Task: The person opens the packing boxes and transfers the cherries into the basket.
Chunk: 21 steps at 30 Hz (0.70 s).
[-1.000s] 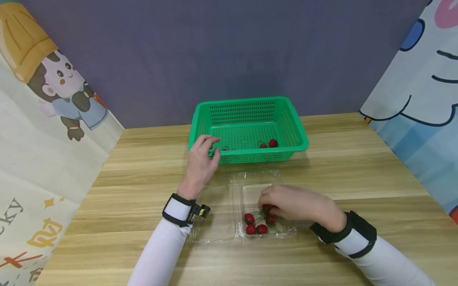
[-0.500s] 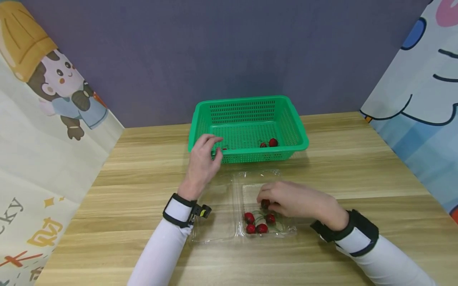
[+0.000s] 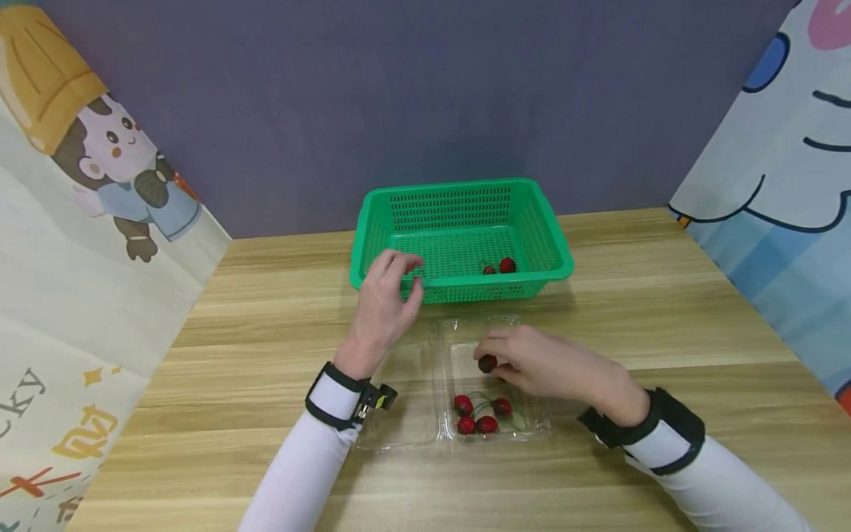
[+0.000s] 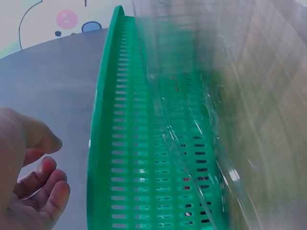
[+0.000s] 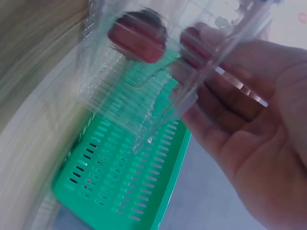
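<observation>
In the head view my right hand (image 3: 552,362) pinches a dark red cherry (image 3: 487,363) between thumb and fingers, over the right half of the clear plastic clamshell box (image 3: 399,428). Several red cherries (image 3: 487,425) with green stems lie near the front of that half. My left hand (image 3: 382,307) hovers at the front left rim of the green basket (image 3: 459,244). Its fingers are loosely bent, with a gap to the thumb and nothing visible between them; the left wrist view shows the same hand (image 4: 33,177). Through the box wall in the right wrist view I see a blurred cherry (image 5: 139,36).
Two cherries (image 3: 507,265) lie inside the basket near its front right. The wooden table (image 3: 266,310) ends at a dark purple panel (image 3: 425,96) behind the basket. Cartoon-printed sheets (image 3: 100,295) flank both sides.
My right hand has risen away from the other cherries toward the back of the box, with the cherry in its fingers. My left hand has shifted slightly right along the basket rim.
</observation>
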Each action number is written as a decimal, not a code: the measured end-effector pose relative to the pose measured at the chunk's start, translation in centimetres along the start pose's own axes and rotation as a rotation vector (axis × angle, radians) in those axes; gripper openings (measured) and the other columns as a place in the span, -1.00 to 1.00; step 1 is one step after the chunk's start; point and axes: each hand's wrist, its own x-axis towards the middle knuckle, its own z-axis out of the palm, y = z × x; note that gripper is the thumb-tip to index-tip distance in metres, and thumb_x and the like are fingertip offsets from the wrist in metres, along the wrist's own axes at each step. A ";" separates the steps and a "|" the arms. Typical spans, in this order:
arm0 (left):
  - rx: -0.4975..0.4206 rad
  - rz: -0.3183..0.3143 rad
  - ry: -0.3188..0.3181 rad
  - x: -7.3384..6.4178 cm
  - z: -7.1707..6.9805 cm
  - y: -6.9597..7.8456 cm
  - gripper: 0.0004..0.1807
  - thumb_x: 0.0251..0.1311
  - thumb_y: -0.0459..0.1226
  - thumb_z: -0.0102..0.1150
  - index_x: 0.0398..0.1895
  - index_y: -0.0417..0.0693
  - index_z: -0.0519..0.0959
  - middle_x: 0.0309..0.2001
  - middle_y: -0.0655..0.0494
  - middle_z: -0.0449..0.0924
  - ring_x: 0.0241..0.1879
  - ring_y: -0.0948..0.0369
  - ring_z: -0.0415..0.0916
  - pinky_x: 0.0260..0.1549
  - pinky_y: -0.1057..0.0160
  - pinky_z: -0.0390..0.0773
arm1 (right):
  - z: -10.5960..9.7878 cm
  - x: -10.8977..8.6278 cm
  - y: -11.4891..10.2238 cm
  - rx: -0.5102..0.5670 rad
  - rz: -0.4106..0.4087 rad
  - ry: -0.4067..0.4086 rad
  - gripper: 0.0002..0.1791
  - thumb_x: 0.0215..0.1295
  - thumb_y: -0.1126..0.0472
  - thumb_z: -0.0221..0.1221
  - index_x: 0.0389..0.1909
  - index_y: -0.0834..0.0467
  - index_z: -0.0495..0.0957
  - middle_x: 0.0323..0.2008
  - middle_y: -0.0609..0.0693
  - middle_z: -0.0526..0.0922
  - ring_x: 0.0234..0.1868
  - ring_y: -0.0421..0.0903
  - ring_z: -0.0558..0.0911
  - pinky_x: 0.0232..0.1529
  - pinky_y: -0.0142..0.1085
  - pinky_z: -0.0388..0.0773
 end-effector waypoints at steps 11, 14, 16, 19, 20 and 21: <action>-0.066 0.053 -0.034 0.1 0.1 1.3 -0.79 0.09 -0.51 0.29 -0.19 -0.27 0.55 -0.21 -0.01 0.49 -0.25 0.14 0.50 -0.20 0.41 0.47 | -0.7 0.2 0.3 0.007 -0.059 0.269 -0.66 0.08 0.42 0.41 -0.11 0.20 0.61 -0.16 -0.08 0.63 -0.16 -0.19 0.65 -0.12 -0.44 0.53; -0.086 0.054 -0.042 0.1 0.1 1.6 -0.79 0.10 -0.51 0.28 -0.19 -0.26 0.54 -0.22 0.01 0.49 -0.27 0.15 0.50 -0.26 0.39 0.49 | -0.9 0.2 0.3 -0.022 -0.059 0.333 -0.65 0.05 0.41 0.43 -0.10 0.19 0.62 -0.15 -0.09 0.64 -0.14 -0.18 0.66 -0.11 -0.42 0.53; -0.095 0.055 -0.053 0.2 0.0 1.8 -0.80 0.11 -0.50 0.28 -0.20 -0.25 0.54 -0.24 0.02 0.49 -0.29 0.15 0.50 -0.30 0.39 0.50 | -1.0 0.2 0.3 -0.038 -0.059 0.373 -0.63 0.03 0.41 0.44 -0.10 0.19 0.63 -0.15 -0.08 0.64 -0.13 -0.16 0.66 -0.10 -0.39 0.53; -0.083 0.063 -0.081 0.1 -0.1 2.1 -0.83 0.10 -0.49 0.29 -0.26 -0.23 0.52 -0.29 0.04 0.49 -0.32 0.17 0.49 -0.33 0.43 0.48 | -1.2 0.3 0.5 -0.039 -0.076 0.439 -0.61 0.00 0.44 0.44 -0.10 0.24 0.63 -0.13 -0.04 0.64 -0.11 -0.09 0.65 -0.07 -0.36 0.53; -0.078 0.065 -0.095 0.1 -0.1 2.2 -0.83 0.09 -0.49 0.29 -0.29 -0.21 0.51 -0.30 0.06 0.49 -0.33 0.18 0.49 -0.33 0.45 0.47 | -1.3 0.3 0.5 -0.028 -0.084 0.462 -0.60 -0.01 0.45 0.43 -0.09 0.25 0.63 -0.12 -0.02 0.64 -0.10 -0.07 0.65 -0.06 -0.35 0.52; -0.074 0.066 -0.109 0.0 -0.1 2.4 -0.83 0.09 -0.49 0.31 -0.31 -0.20 0.50 -0.32 0.07 0.48 -0.34 0.20 0.48 -0.33 0.47 0.45 | -1.3 0.3 0.6 -0.019 -0.094 0.488 -0.61 0.01 0.45 0.42 -0.09 0.27 0.62 -0.11 0.00 0.64 -0.09 -0.04 0.64 -0.03 -0.35 0.51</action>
